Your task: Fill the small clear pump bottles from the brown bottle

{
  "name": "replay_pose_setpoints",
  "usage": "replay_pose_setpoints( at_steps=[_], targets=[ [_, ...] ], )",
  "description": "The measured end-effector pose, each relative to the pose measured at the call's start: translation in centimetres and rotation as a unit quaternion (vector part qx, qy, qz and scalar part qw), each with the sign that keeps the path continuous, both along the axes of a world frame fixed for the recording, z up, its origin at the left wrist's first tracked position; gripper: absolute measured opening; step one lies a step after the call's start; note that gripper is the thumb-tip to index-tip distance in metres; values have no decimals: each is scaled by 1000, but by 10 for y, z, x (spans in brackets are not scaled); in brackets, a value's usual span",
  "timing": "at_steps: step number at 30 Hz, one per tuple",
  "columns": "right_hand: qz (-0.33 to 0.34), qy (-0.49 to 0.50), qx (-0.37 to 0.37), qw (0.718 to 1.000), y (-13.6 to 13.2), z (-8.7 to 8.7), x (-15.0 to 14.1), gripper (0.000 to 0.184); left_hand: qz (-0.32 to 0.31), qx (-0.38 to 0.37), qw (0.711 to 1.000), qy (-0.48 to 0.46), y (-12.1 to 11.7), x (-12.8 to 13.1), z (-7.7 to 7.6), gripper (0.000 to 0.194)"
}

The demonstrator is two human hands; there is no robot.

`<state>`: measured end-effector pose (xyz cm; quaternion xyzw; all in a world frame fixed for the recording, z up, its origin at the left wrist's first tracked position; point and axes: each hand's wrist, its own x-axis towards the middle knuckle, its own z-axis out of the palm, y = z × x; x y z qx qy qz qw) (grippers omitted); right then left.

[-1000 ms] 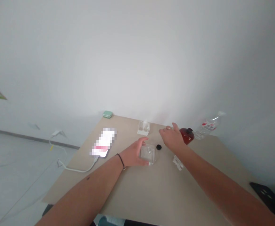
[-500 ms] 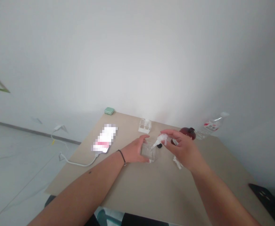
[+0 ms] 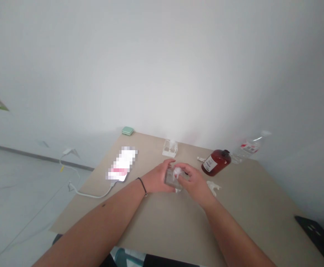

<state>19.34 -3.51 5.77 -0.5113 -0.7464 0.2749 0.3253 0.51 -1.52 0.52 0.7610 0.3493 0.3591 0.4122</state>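
Note:
My left hand (image 3: 158,178) grips a clear box-shaped container (image 3: 171,181) from its left side, thumb at the far edge and fingers at the near edge. In my right hand (image 3: 195,184) a crumpled white tissue (image 3: 177,172) is pinched between thumb and fingers. The tissue is at the container's top right, where my fingers partly cover it; whether it reaches inside I cannot tell. Right of my right hand lie another crumpled tissue (image 3: 213,186) and a dark red bottle (image 3: 217,163) with a white label and black top.
A second clear container (image 3: 170,148) stands near the table's back edge. Behind the red bottle is a clear plastic bottle (image 3: 249,147). To the left lie a phone (image 3: 123,163) with a blurred screen, its white cable (image 3: 92,195) and a green case (image 3: 127,131). A wall borders the table.
My right hand has moved left and slightly down with the tissue, from beside the container to its top. The red bottle is now uncovered. My left hand keeps its hold.

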Motion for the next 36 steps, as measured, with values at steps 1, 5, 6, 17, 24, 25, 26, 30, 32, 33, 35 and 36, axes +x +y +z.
replay_pose_setpoints(
  at_steps=[1, 5, 6, 17, 24, 25, 26, 30, 32, 33, 35, 36],
  targets=[
    [-10, 32, 1, 999, 0, -9, -1, 29, -1, 0, 1000, -2, 0, 0, 0, 109],
    [-10, 146, -26, 989, -1, -36, -3, 33, -5, 0, 1000, -3, 1, 0, -1, 109],
    [2, 174, -38, 984, 0, -40, -3, 36, -6, -2, 1000, -3, 1, -1, -1, 109],
    [44, 506, -121, 853, 9, -57, 11, 11, -19, -28, 999, 1, 5, -2, -5, 112],
    [27, 487, -157, 859, 10, -60, 1, 24, -24, -39, 999, -8, 4, 0, -1, 109],
    [24, 495, -154, 855, 10, -61, 0, 25, -23, -41, 999, -9, 3, 0, 0, 108],
    [20, 508, -152, 848, 11, -61, 0, 33, -21, -44, 999, -8, 3, 0, 0, 108],
    [0, 531, -149, 834, 12, -65, -1, 36, -13, -49, 999, -2, 3, 0, -3, 108],
    [6, 504, -143, 852, 13, -68, -2, 29, -14, -39, 999, -4, 4, 0, -6, 110],
    [13, 490, -140, 860, 13, -69, -2, 31, -16, -34, 999, -8, 4, 0, -6, 110],
    [18, 479, -139, 867, 14, -71, -1, 34, -21, -32, 999, -12, 4, 0, -7, 109],
    [12, 481, -138, 866, 15, -72, -1, 39, -21, -33, 999, -10, 4, 0, -7, 108]
  ],
)
